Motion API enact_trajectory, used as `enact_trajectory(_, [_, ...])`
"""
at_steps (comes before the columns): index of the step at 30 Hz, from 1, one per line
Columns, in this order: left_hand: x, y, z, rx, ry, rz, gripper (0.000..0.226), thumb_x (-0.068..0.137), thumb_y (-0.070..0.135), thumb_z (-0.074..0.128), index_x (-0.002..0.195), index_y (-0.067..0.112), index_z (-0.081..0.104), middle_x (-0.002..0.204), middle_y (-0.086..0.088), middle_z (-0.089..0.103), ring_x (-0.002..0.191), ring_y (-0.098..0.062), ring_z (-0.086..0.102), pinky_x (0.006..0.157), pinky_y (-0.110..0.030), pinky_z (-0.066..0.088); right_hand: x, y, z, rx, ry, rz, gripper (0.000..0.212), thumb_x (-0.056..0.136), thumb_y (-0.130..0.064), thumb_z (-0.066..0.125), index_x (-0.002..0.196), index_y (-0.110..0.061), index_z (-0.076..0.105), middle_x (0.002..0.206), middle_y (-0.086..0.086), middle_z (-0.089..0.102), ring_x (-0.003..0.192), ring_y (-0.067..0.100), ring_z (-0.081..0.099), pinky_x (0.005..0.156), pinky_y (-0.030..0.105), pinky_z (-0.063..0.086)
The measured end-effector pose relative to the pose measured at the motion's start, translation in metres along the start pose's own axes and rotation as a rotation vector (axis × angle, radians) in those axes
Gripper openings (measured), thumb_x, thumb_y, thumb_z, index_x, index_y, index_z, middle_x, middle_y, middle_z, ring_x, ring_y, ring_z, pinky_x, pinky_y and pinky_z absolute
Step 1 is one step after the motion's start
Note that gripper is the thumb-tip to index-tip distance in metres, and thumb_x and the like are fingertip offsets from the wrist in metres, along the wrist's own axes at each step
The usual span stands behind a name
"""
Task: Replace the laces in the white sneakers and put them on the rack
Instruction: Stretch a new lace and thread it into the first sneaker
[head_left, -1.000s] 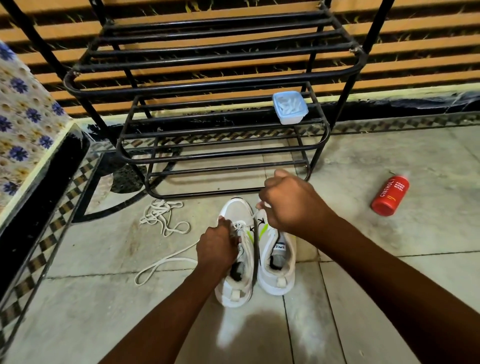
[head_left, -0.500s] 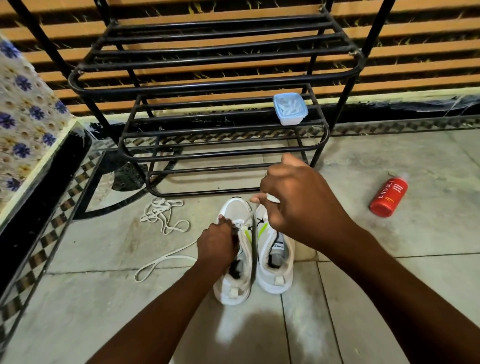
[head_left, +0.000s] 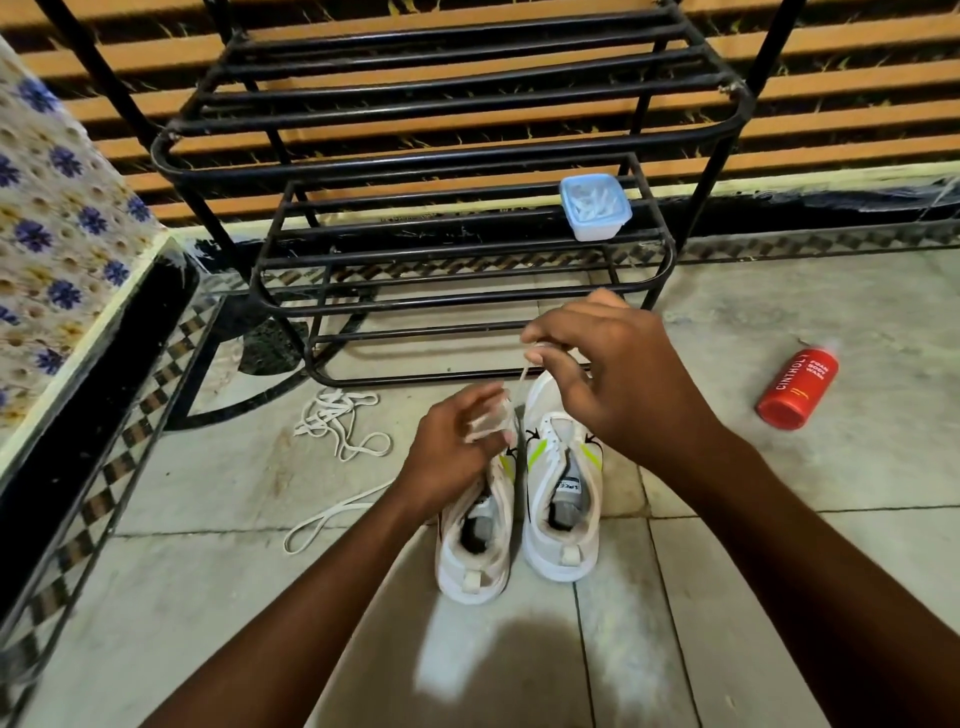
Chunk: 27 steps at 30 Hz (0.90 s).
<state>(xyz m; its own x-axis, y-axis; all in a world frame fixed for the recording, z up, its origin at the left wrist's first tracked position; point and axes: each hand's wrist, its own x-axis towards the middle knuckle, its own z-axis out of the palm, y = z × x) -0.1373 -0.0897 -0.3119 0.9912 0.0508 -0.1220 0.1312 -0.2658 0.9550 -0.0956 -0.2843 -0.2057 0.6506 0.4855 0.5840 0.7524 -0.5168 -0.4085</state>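
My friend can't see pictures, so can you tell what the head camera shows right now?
A person's right hand pinches a white lace above two white sneakers on a tiled floor, while the left hand hovers over the left shoe. Behind stands a black rack holding a small plastic box; loose laces and a red bottle lie nearby.

pale tiled floor (head_left: 779, 519), checkered border (head_left: 130, 431), orange-and-dark striped wall (head_left: 857, 104).

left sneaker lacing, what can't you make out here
Head view only:
- Left sneaker eyelets: covered by the left hand, whose fingers are motion-blurred.
- Lace end: hidden in the right hand pinch.
- Right sneaker toe: behind the right hand.
- Container contents: too small.
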Motion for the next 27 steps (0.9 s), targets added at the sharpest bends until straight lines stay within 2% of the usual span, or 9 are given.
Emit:
enact_trajectory(3, [0.001,0.041,0.000,-0.277,-0.206,0.053,0.048,0.088,-0.004,0.075,0.133,0.006,0.063,0.106,-0.021,0.077,0.104,-0.032,0.074,0.095,-0.038,0.058,-0.003,0.006,0.000,0.002,0.055,0.063,0.007,0.091,-0.010,0.067,0.097,-0.012,0.070,0.090,-0.002,0.068,0.086,0.024,0.060,0.072,0.046,0.050])
enact_trajectory(4, [0.003,0.052,0.002,-0.283,-0.189,0.085,0.039,0.089,-0.003,0.074,0.127,0.001,0.067,0.100,-0.022,0.077,0.093,-0.031,0.075,0.092,-0.040,0.058,-0.004,0.008,-0.001,0.028,0.068,0.088,0.005,0.091,-0.009,0.067,0.095,-0.012,0.068,0.088,-0.001,0.067,0.084,0.022,0.060,0.072,0.046,0.050])
enact_trajectory(7, [0.013,0.063,-0.001,-0.318,-0.050,0.094,0.014,0.095,0.005,0.069,0.106,-0.003,0.073,0.076,-0.004,0.070,0.069,-0.019,0.061,0.079,-0.035,0.053,-0.013,0.013,0.000,0.161,0.076,0.177,0.004,0.092,-0.008,0.066,0.094,-0.011,0.068,0.078,0.000,0.065,0.073,0.019,0.064,0.068,0.044,0.052])
enact_trajectory(11, [0.022,0.057,-0.011,-0.391,0.039,0.022,0.015,0.102,0.011,0.059,0.093,0.012,0.071,0.076,0.000,0.062,0.073,-0.017,0.055,0.078,-0.035,0.047,-0.027,0.026,0.005,0.311,0.012,0.323,0.010,0.096,-0.008,0.065,0.102,-0.012,0.073,0.068,-0.003,0.065,0.058,0.012,0.066,0.063,0.034,0.055])
enact_trajectory(15, [0.028,0.047,-0.024,-0.647,0.104,-0.071,0.020,0.106,0.019,0.052,0.092,0.023,0.066,0.088,0.005,0.064,0.079,-0.010,0.059,0.071,-0.030,0.043,-0.042,0.051,0.014,0.278,-0.134,0.403,0.016,0.099,-0.010,0.061,0.094,-0.016,0.075,0.066,-0.007,0.065,0.058,0.004,0.058,0.058,0.013,0.040])
enact_trajectory(18, [0.032,0.037,-0.035,-0.722,0.141,-0.098,0.018,0.106,0.020,0.052,0.096,0.023,0.066,0.089,0.006,0.067,0.075,-0.009,0.058,0.067,-0.030,0.038,-0.061,0.068,0.024,0.307,-0.171,0.517,0.019,0.098,-0.013,0.064,0.093,-0.027,0.076,0.067,-0.005,0.071,0.065,0.001,0.064,0.066,0.015,0.045])
enact_trajectory(21, [0.035,0.027,-0.042,-0.713,0.182,-0.106,0.018,0.107,0.021,0.052,0.097,0.024,0.066,0.090,0.008,0.068,0.072,-0.007,0.056,0.065,-0.029,0.037,-0.082,0.087,0.034,0.305,-0.242,0.617,0.017,0.098,-0.014,0.064,0.094,-0.022,0.078,0.064,-0.006,0.070,0.056,-0.004,0.060,0.058,0.008,0.039])
enact_trajectory(25, [0.039,0.017,-0.045,-0.746,0.198,-0.097,0.017,0.106,0.021,0.053,0.097,0.023,0.068,0.092,0.005,0.068,0.072,-0.009,0.057,0.066,-0.030,0.039,-0.118,0.119,0.047,0.155,-0.364,0.661,0.027,0.097,-0.013,0.064,0.072,-0.021,0.071,0.057,-0.011,0.065,0.058,0.002,0.059,0.061,0.024,0.041])
enact_trajectory(27, [0.041,0.015,-0.045,-0.749,0.207,-0.103,0.016,0.106,0.021,0.054,0.099,0.022,0.069,0.092,0.004,0.069,0.072,-0.009,0.057,0.065,-0.029,0.041,-0.134,0.129,0.051,0.108,-0.352,0.706,0.023,0.095,-0.008,0.065,0.075,-0.018,0.072,0.054,-0.017,0.061,0.056,0.001,0.058,0.059,0.018,0.040])
